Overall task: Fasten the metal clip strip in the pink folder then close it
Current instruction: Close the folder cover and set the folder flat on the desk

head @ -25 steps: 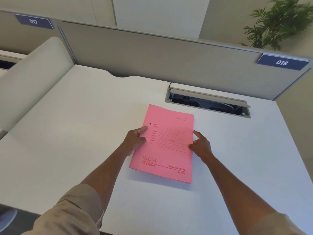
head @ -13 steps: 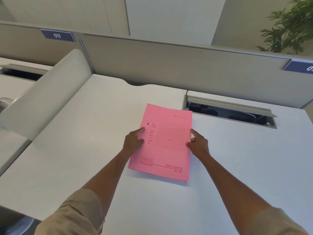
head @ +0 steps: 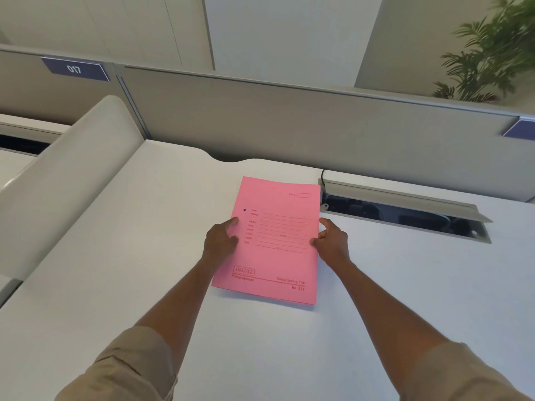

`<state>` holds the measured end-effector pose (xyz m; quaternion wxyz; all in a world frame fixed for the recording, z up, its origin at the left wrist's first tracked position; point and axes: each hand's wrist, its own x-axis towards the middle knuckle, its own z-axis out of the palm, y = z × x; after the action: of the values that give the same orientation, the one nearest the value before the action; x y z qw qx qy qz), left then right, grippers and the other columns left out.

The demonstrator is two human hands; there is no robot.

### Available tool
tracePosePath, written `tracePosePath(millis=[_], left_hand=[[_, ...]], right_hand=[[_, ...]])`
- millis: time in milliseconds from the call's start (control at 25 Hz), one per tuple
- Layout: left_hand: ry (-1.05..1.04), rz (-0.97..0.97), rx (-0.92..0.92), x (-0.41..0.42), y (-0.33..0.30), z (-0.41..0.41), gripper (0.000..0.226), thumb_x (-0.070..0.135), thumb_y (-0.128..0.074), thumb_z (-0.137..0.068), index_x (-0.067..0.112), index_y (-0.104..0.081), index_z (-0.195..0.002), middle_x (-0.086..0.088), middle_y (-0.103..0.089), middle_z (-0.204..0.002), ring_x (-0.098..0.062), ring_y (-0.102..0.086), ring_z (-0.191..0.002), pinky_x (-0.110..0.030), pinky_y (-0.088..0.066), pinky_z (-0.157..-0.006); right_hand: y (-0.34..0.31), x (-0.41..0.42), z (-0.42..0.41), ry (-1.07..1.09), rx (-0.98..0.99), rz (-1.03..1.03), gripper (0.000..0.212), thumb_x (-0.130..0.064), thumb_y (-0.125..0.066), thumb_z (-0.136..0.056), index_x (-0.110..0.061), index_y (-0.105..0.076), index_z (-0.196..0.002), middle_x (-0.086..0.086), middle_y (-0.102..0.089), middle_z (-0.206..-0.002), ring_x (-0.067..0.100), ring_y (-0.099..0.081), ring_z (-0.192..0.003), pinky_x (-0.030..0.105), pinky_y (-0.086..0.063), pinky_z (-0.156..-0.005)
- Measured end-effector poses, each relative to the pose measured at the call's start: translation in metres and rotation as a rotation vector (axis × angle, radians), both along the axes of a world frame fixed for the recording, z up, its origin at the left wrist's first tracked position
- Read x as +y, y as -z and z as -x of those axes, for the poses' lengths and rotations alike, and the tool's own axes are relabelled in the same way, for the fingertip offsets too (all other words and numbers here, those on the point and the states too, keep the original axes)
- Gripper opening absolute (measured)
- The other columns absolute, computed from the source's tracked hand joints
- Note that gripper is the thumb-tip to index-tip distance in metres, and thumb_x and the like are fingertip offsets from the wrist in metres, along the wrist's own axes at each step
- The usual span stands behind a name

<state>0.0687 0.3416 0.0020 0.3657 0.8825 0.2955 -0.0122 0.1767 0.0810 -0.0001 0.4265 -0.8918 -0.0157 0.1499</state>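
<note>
On the white bench (head: 115, 285), midway across and just beside a recessed cable tray (head: 405, 215), lies the flat pink card folder (head: 275, 256), shut. Left hand (head: 221, 241) rests loosely curled on its left edge; right hand (head: 333, 241) pinches the right edge. Opening seems the step in hand: lifting the cover should expose the clip strip, unseen now. Grey partitions and a potted palm (head: 486, 53) stand behind.
</note>
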Motion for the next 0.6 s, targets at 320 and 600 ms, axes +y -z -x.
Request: tracePosePath(millis=[320, 600], left_hand=[[-0.004, -0.010, 0.014, 0.026, 0.013, -0.062, 0.057, 0.009, -0.057, -0.092, 0.024, -0.051, -0.146, -0.011, -0.059, -0.139, -0.027, -0.055, -0.128, -0.037, -0.046, -0.107], [-0.039, -0.019, -0.006, 0.029, 0.025, -0.090, 0.053, 0.014, -0.056, -0.094, 0.027, -0.052, -0.145, -0.008, -0.052, -0.130, -0.028, -0.058, -0.121, -0.037, -0.046, -0.100]], right_hand=[[0.021, 0.026, -0.054, 0.010, 0.010, 0.036, 0.054, -0.009, -0.071, -0.086, -0.022, -0.053, -0.136, 0.003, -0.072, -0.091, 0.018, -0.068, -0.082, 0.026, -0.050, -0.065], [0.035, 0.035, -0.076, 0.018, -0.072, 0.097, 0.032, -0.008, -0.071, -0.084, -0.023, -0.062, -0.111, -0.016, -0.061, -0.076, 0.001, -0.058, -0.065, 0.009, -0.034, -0.050]])
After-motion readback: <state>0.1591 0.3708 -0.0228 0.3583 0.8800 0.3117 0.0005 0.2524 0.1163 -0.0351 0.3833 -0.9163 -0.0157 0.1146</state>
